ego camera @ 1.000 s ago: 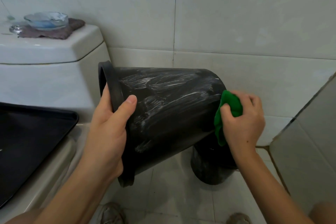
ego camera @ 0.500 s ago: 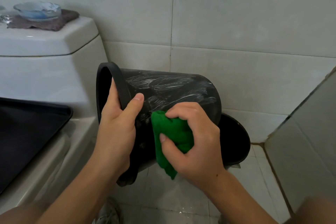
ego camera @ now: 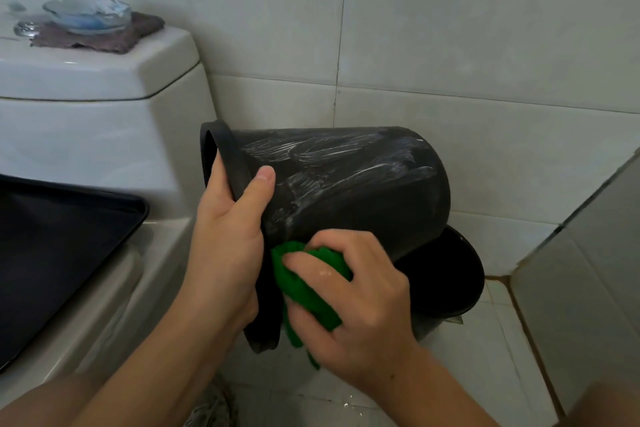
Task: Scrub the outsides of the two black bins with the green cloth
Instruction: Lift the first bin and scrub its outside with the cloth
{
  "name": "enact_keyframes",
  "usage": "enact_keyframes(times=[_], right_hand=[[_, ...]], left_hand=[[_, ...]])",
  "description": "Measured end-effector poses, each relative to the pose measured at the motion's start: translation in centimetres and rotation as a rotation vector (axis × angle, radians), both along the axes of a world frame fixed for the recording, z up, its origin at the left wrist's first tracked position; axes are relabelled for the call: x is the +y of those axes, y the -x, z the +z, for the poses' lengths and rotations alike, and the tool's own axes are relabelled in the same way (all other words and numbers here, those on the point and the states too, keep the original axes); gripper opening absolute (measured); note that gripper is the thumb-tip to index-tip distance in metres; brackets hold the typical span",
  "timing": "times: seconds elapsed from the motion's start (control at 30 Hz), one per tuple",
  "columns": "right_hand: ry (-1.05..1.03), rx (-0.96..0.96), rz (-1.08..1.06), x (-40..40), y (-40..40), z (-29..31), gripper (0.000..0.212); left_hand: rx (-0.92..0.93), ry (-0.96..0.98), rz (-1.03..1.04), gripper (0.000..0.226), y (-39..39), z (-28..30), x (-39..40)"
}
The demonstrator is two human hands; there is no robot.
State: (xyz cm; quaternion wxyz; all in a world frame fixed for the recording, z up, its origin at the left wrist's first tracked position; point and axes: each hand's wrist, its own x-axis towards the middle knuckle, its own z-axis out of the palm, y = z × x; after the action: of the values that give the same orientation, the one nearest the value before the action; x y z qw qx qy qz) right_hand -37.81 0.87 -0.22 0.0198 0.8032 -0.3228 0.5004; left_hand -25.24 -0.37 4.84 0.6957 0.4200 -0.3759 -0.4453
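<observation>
My left hand (ego camera: 228,239) grips the rim of the black bin (ego camera: 346,184), which I hold on its side in the air just to the right of the toilet tank (ego camera: 104,135), its open mouth facing the tank and its base pointing away from it. My thumb lies across the outside wall just past the rim, and my fingers curl over the rim edge nearest the tank. White soapy streaks run along the bin's upper side. My right hand (ego camera: 356,302) is closed around the green cloth (ego camera: 308,288), bunched in my curled fingers and thumb, and presses it against the bin's lower wall close to the rim, right beside my left palm; a loose tail of cloth hangs down below my fist. The second black bin (ego camera: 446,281) stands upright on the floor tiles (ego camera: 478,350), farther from the tank than the first, partly hidden under the tilted bin's base, close to the wall. On top of the tank lid a glass dish (ego camera: 88,15) sits on a brownish rag (ego camera: 104,38). In front of the tank, on the toilet, lies a black tray (ego camera: 62,246).
</observation>
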Motion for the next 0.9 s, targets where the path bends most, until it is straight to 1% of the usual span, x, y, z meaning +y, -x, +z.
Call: enact_keyframes(times=[0.07,0.17,0.2,0.27,0.37,0.4,0.53,0.6,0.7,0.73,0.8,0.9], right_hand=[[0.038,0.040,-0.056,-1.1,1.0,0.0,0.022],[-0.017,-0.061,-0.217,-2.8,1.9,0.6,0.024],[-0.035,-0.087,-0.239,-2.9,1.8,0.7,0.024],[-0.033,-0.061,-0.197,-2.1,1.1,0.5,0.025],[-0.051,0.063,-0.016,-0.3,0.2,0.1,0.023],[-0.049,0.097,0.006,-0.2,0.3,0.2,0.022],[-0.018,0.166,-0.060,-1.7,1.5,1.3,0.021],[-0.029,0.217,-0.012,-1.6,1.7,1.7,0.021],[-0.029,0.421,0.139,-0.7,1.8,1.2,0.021],[-0.032,0.474,0.158,-0.6,1.9,1.1,0.021],[-0.029,0.496,0.136,-0.7,2.0,1.1,0.020],[0.003,0.422,0.071,-0.6,1.5,1.2,0.019]], left_hand=[[-0.003,-0.005,-0.001,0.036,0.1,0.0,0.1],[0.000,-0.030,0.010,0.039,0.3,-0.1,0.0],[-0.012,-0.036,0.024,0.040,0.3,-0.2,0.0],[-0.038,-0.041,0.048,0.041,0.4,-0.2,0.1],[-0.030,-0.045,0.052,0.040,0.4,-0.2,0.1],[-0.020,-0.046,0.048,0.040,0.4,-0.2,0.0],[-0.004,-0.027,0.039,0.039,0.2,0.1,0.0],[-0.009,-0.028,0.048,0.039,0.1,0.2,0.1],[-0.023,-0.059,0.059,0.037,0.0,-0.1,0.2],[-0.037,-0.073,0.055,0.038,0.1,-0.1,0.2],[-0.068,-0.084,0.040,0.042,0.1,0.1,0.2],[-0.073,-0.067,0.035,0.040,-0.1,0.7,0.0]])
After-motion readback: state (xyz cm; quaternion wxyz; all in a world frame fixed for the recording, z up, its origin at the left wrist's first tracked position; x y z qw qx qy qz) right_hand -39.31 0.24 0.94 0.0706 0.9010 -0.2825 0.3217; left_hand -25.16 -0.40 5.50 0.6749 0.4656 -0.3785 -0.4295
